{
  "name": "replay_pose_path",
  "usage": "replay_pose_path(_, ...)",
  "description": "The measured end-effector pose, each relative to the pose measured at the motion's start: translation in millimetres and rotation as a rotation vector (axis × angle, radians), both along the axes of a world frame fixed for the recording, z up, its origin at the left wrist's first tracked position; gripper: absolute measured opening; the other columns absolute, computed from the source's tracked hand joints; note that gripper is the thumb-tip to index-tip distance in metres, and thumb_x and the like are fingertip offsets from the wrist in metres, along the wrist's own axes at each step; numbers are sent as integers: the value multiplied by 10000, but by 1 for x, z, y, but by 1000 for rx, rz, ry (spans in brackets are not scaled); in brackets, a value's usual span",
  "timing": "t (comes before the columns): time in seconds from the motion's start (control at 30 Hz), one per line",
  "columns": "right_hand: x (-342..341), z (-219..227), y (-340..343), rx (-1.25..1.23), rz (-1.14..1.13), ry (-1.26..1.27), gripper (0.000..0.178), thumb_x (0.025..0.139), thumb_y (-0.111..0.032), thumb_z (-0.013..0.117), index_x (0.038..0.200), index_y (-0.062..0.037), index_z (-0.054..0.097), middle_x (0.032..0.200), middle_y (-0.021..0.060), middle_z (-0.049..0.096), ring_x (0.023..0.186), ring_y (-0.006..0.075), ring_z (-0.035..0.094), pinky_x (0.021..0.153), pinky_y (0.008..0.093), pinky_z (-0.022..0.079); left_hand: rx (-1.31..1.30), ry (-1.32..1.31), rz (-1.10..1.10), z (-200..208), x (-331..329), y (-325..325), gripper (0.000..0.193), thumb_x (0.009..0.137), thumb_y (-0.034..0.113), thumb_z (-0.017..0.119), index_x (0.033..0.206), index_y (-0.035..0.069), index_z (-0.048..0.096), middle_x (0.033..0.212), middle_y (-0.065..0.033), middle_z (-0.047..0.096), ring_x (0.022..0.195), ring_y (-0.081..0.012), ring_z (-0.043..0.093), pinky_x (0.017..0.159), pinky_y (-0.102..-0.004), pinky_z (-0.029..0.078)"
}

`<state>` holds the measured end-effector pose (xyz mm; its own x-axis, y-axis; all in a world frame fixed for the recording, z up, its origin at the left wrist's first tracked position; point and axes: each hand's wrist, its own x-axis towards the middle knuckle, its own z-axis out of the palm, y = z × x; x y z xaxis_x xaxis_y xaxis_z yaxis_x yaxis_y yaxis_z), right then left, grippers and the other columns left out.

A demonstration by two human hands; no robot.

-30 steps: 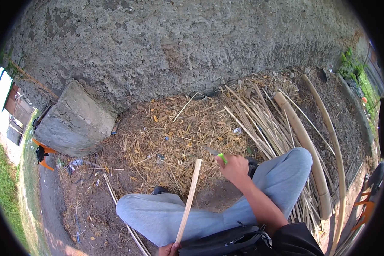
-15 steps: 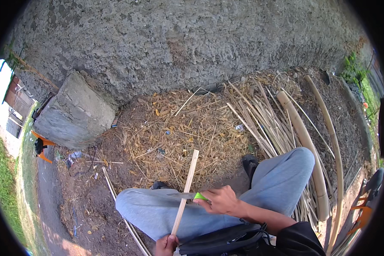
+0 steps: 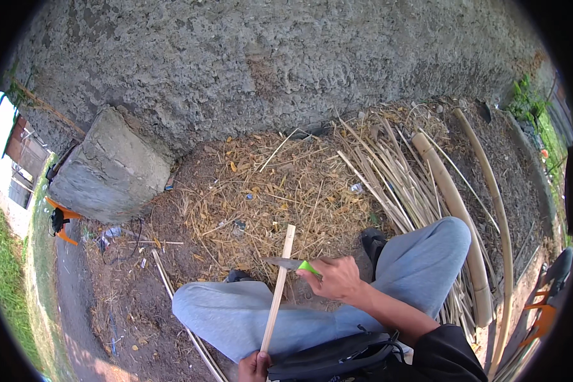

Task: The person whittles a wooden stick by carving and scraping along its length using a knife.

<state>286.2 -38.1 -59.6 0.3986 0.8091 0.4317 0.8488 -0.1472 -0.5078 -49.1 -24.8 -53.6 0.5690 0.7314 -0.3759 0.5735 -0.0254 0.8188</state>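
My left hand (image 3: 254,367), low in the head view, grips the near end of a pale, flat bamboo strip (image 3: 275,305). The strip slants up and away between my knees. Closed round the green handle of a knife (image 3: 285,262), my right hand (image 3: 339,278) is to the right of the strip. The blade points left and lies across the strip's upper part, with its tip past the left edge. Only part of the handle shows beyond my fingers.
Split bamboo strips (image 3: 395,184) lie heaped at the right, beside a thick bamboo piece (image 3: 455,216) and a long curved pole (image 3: 490,191). A concrete block (image 3: 111,169) stands at the left against a rough wall (image 3: 286,63). Straw and shavings (image 3: 267,191) cover the ground ahead.
My right hand has moved the knife away from me along the strip, toward its far end. My left hand still holds the near end, shifted slightly right.
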Motion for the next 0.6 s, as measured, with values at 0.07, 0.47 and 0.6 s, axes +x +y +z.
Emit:
replay_pose_path(0.07, -2, -1, -4, -10, 81, -28, 287, 875, -372, 722, 760, -110, 689, 585, 52, 630, 432, 258, 598, 372, 384, 431, -11, -60, 34, 5, 2, -1, 455, 1062, 412, 434, 886, 47, 642, 648, -56, 533, 595, -155, 486, 553, -346, 404)
replay_pose_path(0.47, 1, -13, 1, -4, -50, 29, 287, 853, -377, 742, 747, -117, 685, 591, 49, 635, 414, 249, 588, 356, 371, 423, -45, 39, 19, 9, 6, -2, 440, 1055, 422, 446, 883, 66, 637, 666, -33, 554, 618, -138, 497, 568, -335, 408)
replay_pose_path(0.6, -12, 0, 0, 44, 34, 33, 276, 861, -364, 735, 747, -118, 688, 573, 52, 626, 422, 254, 589, 372, 381, 432, -41, 67, 29, 10, 7, 1, 410, 1050, 401, 468, 963, 58, 675, 713, -83, 625, 644, -171, 542, 597, -360, 436)
